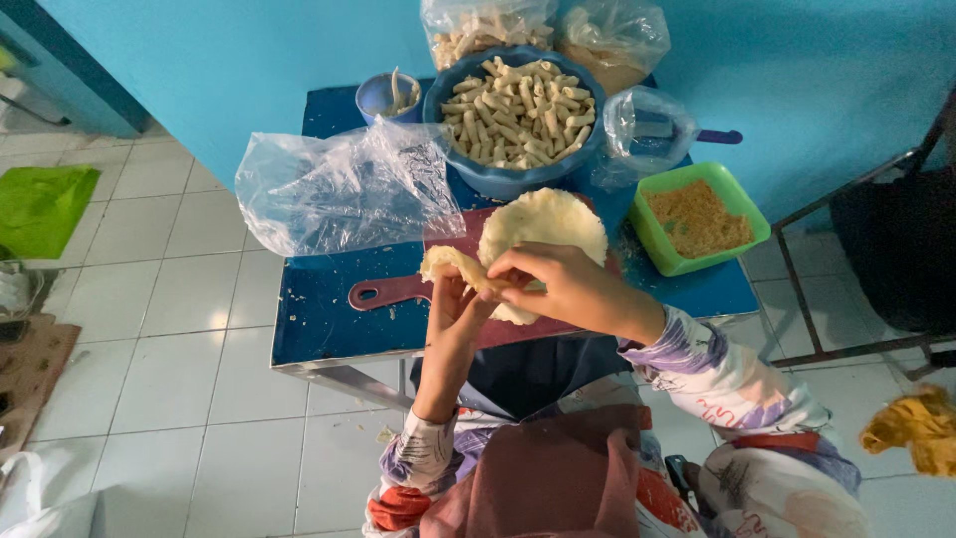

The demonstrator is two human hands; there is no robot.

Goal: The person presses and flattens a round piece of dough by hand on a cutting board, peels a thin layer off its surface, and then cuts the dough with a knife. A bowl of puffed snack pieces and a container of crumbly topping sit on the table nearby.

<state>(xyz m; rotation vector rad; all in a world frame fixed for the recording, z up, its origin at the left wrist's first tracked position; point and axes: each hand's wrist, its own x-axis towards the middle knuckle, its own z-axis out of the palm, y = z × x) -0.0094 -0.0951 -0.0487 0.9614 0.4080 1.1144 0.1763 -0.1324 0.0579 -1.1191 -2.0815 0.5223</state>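
- The left hand [453, 299] is raised over the near edge of the table [319, 319], fingers curled up around a small pale piece of dough [448, 263], which it grips from below.
- The right hand [558, 284] reaches across from the right, its fingers closed in a pinch on the same piece of dough, right where it meets the left hand.
- Just behind both hands, a round flat sheet of pale dough [546, 224] lies on a dark red cutting board [398, 290] with a handle pointing left; the right hand covers the sheet's near edge.
- Further back on the table stands a blue bowl [513, 179] heaped with pale rolled sticks.
- A green square container [742, 209] of orange-brown crumbs sits to the right of the board.
- A crumpled clear plastic bag [339, 189] lies on the left part of the table, and a small blue cup [378, 97] stands behind it.
- More clear bags [607, 35] with contents lean against the turquoise wall [249, 50] at the back.
- A white tiled floor [179, 299] surrounds the table.
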